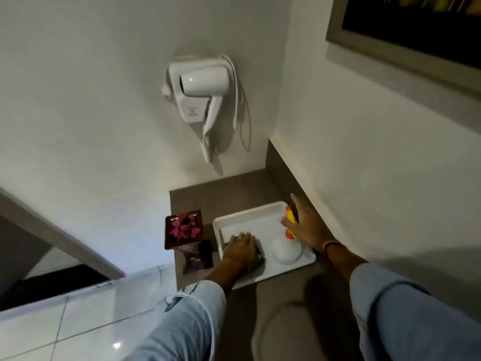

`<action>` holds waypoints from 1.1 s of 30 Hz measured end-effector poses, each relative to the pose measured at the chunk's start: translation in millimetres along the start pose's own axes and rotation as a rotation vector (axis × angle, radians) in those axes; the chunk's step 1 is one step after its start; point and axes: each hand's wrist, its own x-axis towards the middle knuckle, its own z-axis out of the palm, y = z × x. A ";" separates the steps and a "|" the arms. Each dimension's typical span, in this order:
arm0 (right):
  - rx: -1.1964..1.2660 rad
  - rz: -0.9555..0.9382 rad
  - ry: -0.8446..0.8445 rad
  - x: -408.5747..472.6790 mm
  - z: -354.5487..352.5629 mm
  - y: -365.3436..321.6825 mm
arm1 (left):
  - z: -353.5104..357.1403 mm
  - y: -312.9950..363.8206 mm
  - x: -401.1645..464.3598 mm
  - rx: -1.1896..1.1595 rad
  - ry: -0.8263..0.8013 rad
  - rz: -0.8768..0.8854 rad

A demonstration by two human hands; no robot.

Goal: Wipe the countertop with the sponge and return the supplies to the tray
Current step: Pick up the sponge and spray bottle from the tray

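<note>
I take the white tray [263, 222] as my landmark; it sits on the brown countertop [229, 196], tucked towards the corner where the two walls meet. My left hand [240, 250] lies palm down inside the tray's near left part, fingers curled over the dark green sponge [260, 256], which rests on the tray floor; only a sliver of the sponge shows past my fingers. My right hand [307, 227] is at the tray's far right edge, wrapped loosely around a yellow and orange bottle [291, 222] that stands at that rim; I cannot tell whether the bottle sits inside the tray or just on its lip. Between my two hands, in the tray's near right part, a white rounded bowl-like thing [286, 252] rests on the tray floor. Just left of the tray, outside it, stands a dark square container with pink pieces [184, 229] in it. On the wall beyond the tray hangs a white hair dryer [201, 92] with its cord. Both my sleeves are light blue.
</note>
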 end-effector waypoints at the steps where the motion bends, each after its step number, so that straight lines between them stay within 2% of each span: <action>1: 0.132 0.030 -0.029 -0.7 6.5 9.7 | 11.7 0.0 4.0 -0.012 -0.060 -0.046; 3: 0.195 0.019 -0.131 -6.1 22.3 33.1 | 35.2 -2.1 11.8 -0.056 -0.120 -0.112; 5: 0.154 -0.030 -0.131 -7.9 37.6 57.6 | 57.0 -3.4 20.2 -0.028 -0.079 -0.120; 9: 0.165 -0.090 -0.027 10.8 53.2 66.6 | 71.6 -7.0 30.5 0.019 0.070 -0.101; 12: 0.143 -0.073 0.108 30.8 65.6 66.3 | 76.8 -12.8 31.7 0.021 0.098 -0.085; 18: 0.090 -0.008 0.206 46.3 79.3 68.1 | 71.3 -13.6 28.4 -0.032 0.132 -0.072; 21: 0.112 -0.037 0.226 40.6 74.0 47.2 | 52.9 -17.6 11.7 -0.270 0.315 -0.099; 23: 0.024 -0.145 0.223 32.4 69.1 22.6 | 40.9 -18.8 -9.2 -0.367 0.424 -0.061; 28: -0.047 -0.274 0.315 -10.7 70.6 -47.2 | 30.2 -20.9 -75.8 -0.505 0.486 -0.045; 33: -0.062 -0.255 0.216 -82.3 119.6 -88.9 | 40.0 -47.4 -156.7 -0.582 0.521 -0.194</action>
